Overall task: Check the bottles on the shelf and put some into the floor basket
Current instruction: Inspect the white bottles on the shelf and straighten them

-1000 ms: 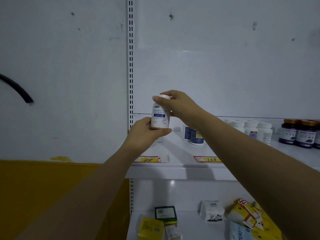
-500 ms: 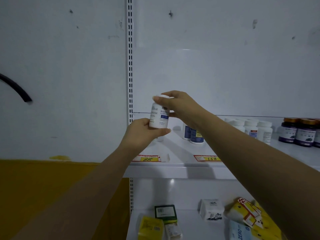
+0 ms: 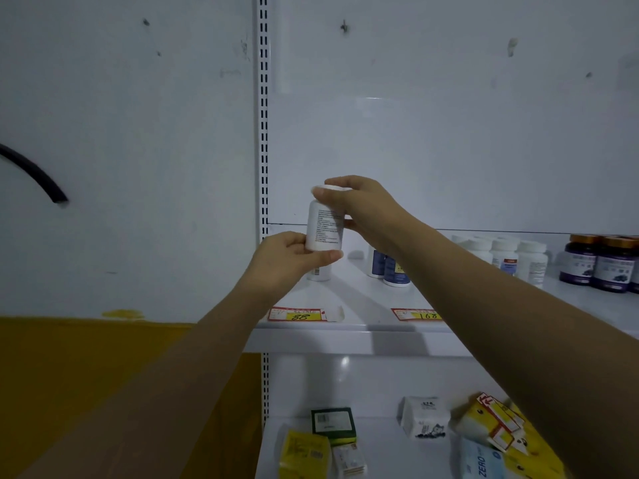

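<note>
Bottle (image 3: 325,224) upright, held in the air above the shelf's (image 3: 345,328) left end, fine-print side of the label facing camera. Left hand (image 3: 287,261): fingers curled round the base, thumb across the front. Right hand (image 3: 368,209): fingers pinching the white cap from above. On the shelf: spare white bottle (image 3: 320,274) at left end, blue-label bottles (image 3: 392,269) mid, white-cap group (image 3: 518,259), dark gold-capped bottles (image 3: 601,266) at right end. Price tags (image 3: 299,314) on the shelf's front edge.

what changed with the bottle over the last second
The white bottle was turned round: its blue label has swung out of view and fine print now faces the camera. The left hand still grips its base, the right hand its cap. The shelf bottles stayed put.
</note>
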The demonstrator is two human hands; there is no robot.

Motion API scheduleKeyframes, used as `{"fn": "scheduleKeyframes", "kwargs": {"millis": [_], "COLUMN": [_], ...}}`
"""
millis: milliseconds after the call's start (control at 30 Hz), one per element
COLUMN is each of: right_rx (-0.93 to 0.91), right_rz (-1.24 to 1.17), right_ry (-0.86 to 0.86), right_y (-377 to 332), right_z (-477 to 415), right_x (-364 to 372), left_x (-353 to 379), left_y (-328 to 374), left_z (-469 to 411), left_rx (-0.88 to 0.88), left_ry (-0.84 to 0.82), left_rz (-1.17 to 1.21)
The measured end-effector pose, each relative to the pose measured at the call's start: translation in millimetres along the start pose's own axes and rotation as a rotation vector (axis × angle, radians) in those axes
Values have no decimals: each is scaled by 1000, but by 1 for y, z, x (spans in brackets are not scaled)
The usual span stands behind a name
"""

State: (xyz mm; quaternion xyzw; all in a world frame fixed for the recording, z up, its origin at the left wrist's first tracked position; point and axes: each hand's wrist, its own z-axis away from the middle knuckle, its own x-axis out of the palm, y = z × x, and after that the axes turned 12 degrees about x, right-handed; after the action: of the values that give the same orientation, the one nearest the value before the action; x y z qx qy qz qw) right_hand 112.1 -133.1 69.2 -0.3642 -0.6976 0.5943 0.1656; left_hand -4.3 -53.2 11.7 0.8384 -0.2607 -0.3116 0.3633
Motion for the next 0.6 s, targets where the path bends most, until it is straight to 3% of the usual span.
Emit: {"fn": "scheduleKeyframes", "kwargs": {"millis": [200,300,400,600], "right_rx": [34,12,-22,-16], "right_rz": [-6,164,102,-15], "right_ry": [-128,-4,48,-120], "right_y": [7,7,6,6], "right_z": [-2,-2,-4,1], "right_x": [0,6,2,-3], "left_x": [-2,0,0,-2], "left_y": [-2,-3,-4,-6], "left_z": [-3,-4,-3,-5], "left_rx": [-20,-12,-10,-26], "left_ry": [-9,58,-15,-69], "left_rz": [-6,-20,-29,7]}}
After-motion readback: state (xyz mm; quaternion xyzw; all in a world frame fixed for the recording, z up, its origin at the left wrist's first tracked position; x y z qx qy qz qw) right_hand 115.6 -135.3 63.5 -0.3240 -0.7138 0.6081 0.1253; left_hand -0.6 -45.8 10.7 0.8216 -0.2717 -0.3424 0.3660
